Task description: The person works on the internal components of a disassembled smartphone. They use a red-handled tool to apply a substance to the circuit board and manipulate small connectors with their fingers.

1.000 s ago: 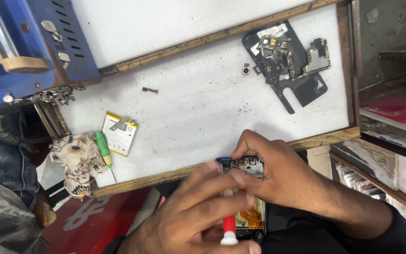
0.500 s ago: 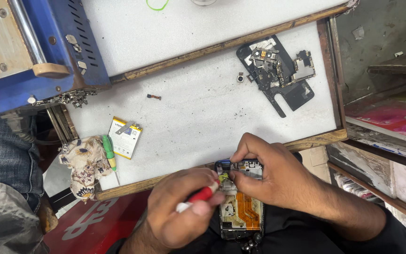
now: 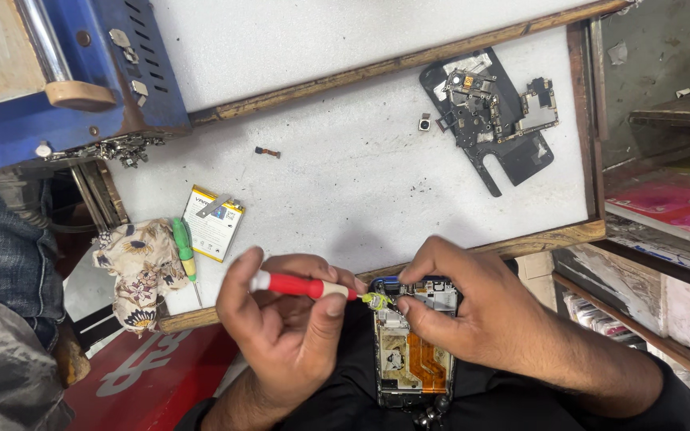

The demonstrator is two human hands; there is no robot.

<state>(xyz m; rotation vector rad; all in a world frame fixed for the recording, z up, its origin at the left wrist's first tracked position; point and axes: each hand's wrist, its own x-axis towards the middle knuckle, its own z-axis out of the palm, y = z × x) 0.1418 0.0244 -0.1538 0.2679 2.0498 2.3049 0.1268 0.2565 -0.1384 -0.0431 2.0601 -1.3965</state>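
Note:
My left hand [image 3: 289,331] grips a red-handled screwdriver [image 3: 305,286] that lies almost level, its yellow-green tip end [image 3: 377,301] at the top of an opened phone [image 3: 410,351]. The phone rests on my lap below the table's front edge, its inner boards and an orange flex cable showing. My right hand [image 3: 473,311] holds the phone's upper right side, fingers curled over its top edge.
The white worktable [image 3: 361,183] has a wooden rim. On it lie a dismantled phone frame with circuit boards [image 3: 493,112], a small camera module [image 3: 424,122], a tiny dark part [image 3: 267,152], a flat battery [image 3: 213,223], a green screwdriver [image 3: 184,251] and a flowered cloth [image 3: 139,263]. A blue machine [image 3: 65,72] stands far left.
My left hand has swung the red screwdriver from pointing down beside the phone to lying level, tip at the phone's top. The view has drifted slightly; my right hand keeps its hold.

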